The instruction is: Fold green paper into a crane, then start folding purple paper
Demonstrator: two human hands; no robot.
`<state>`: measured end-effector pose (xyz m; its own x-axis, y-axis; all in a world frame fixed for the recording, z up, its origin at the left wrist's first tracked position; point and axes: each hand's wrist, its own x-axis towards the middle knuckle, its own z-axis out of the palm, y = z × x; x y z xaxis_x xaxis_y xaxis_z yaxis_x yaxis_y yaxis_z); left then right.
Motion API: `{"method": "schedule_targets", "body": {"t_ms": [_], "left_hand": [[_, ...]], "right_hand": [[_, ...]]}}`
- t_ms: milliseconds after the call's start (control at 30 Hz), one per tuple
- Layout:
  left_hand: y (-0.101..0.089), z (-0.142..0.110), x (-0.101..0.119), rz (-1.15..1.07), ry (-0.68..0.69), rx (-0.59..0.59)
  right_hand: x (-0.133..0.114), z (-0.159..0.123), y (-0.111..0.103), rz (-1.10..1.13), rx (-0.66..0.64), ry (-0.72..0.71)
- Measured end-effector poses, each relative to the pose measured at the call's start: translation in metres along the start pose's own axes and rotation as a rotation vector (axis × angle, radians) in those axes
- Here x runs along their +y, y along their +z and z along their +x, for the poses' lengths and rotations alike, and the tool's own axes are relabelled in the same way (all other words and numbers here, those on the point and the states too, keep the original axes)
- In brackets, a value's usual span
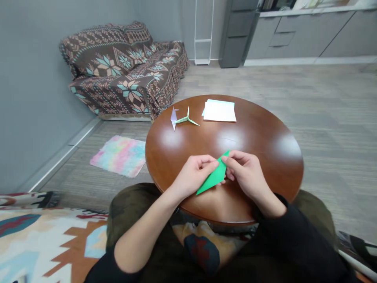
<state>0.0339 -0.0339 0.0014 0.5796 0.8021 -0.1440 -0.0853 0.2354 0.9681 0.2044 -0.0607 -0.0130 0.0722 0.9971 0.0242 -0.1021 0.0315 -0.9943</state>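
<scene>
A folded piece of green paper point(214, 179), long and pointed at its lower left end, is held over the near part of the round wooden table point(259, 129). My left hand point(198, 173) grips it from the left, thumb on top and some fingertips showing beneath its lower edge. My right hand point(245, 169) pinches the upper right end between thumb and fingers. Parts of the paper under the fingers are hidden. Farther back on the table are a purple folded paper crane point(173, 118) and a pale green three-pointed folded paper piece point(187, 118).
A stack of paper sheets point(219, 111), white on top, lies at the table's far side. Beyond the table are a sofa with a patterned cover point(129, 74), a pastel fluffy mat point(120, 155) on the floor and grey cabinets point(306, 35). My knees are close to the table's near edge.
</scene>
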Motion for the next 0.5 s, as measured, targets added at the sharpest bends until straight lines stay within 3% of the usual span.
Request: {"method": "schedule_targets", "body": {"t_ms": [333, 500], "left_hand": [[0.0001, 0.0019, -0.0025, 0.086, 0.051, 0.069], [0.0018, 0.0003, 0.0007, 0.123, 0.074, 0.044]], "right_hand": [[0.0009, -0.0006, 0.002, 0.049, 0.002, 0.047], [0.0008, -0.0008, 0.0044, 0.11, 0.05, 0.069]]}}
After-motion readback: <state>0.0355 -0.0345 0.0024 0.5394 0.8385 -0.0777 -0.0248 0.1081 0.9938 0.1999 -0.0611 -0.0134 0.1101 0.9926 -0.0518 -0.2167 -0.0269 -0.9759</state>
